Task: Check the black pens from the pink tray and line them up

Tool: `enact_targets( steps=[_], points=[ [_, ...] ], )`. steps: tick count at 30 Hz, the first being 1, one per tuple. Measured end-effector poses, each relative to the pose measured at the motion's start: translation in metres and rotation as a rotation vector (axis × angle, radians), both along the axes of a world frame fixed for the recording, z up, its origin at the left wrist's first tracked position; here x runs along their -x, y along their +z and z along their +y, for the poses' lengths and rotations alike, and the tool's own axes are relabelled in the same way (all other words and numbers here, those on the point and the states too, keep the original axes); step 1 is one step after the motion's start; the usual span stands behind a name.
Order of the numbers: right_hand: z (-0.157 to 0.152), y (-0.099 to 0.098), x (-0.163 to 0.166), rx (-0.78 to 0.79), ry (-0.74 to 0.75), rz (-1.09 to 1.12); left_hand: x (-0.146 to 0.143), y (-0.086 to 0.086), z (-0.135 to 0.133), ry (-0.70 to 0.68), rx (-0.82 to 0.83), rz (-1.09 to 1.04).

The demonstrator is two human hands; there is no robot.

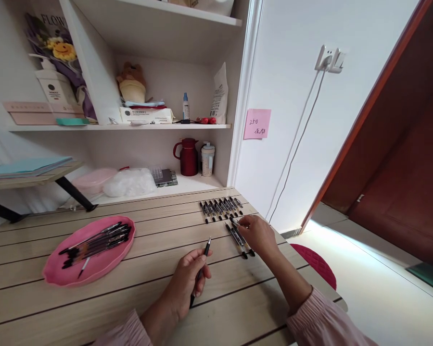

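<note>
A black pen [207, 246] is held in my left hand [189, 278], its silver tip pointing up and away from me. My right hand [257, 234] has its fingers pinched on the upper end of a pen [234, 221], partly hidden by the fingers. Beneath and beside that hand, a couple of dark pens [237, 241] lie side by side on the table. Just beyond, a neat row of several black pens [220, 208] lies on the boards. To the left, a pink oval tray [54, 274] holds a loose pile of several more pens [97, 242].
The slatted wooden table [159, 235] meets a white shelf unit at the back. On its lower shelf stand a red jug [189, 157] and a speckled cup [208, 161], left of them a white plastic bag [130, 182]. A small raised stand [32, 178] is at far left. A red round seat [317, 264] shows beyond the right edge.
</note>
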State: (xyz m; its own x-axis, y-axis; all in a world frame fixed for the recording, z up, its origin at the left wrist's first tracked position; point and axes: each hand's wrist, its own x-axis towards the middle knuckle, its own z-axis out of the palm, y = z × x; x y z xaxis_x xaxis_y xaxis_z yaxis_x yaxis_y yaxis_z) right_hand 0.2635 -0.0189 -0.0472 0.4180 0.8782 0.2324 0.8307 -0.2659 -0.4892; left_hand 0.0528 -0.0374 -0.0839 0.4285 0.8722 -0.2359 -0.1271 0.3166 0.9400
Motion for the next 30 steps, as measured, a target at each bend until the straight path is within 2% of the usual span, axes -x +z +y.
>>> enact_targets(
  steps=[4, 9, 15, 19, 23, 30],
  points=[
    [0.000, -0.010, 0.005, 0.086, 0.029, -0.053, 0.000, 0.002, -0.001, 0.010, 0.004, -0.003],
    [-0.002, -0.028, 0.021, 0.130, 0.082, -0.220, 0.000, 0.001, 0.000, 0.009, -0.006, -0.011],
    [-0.003, -0.041, 0.032, 0.139, 0.137, -0.362, 0.000, -0.001, 0.000, 0.003, -0.004, -0.010],
    [-0.002, -0.047, 0.035, 0.148, 0.123, -0.396, 0.000, 0.000, 0.000, 0.009, 0.001, -0.010],
    [-0.003, -0.047, 0.035, 0.137, 0.101, -0.396, 0.000, 0.002, -0.001, 0.010, 0.006, -0.010],
    [-0.006, -0.032, 0.021, 0.074, 0.035, -0.313, 0.000, 0.003, -0.001, 0.008, 0.006, -0.007]
  ],
)
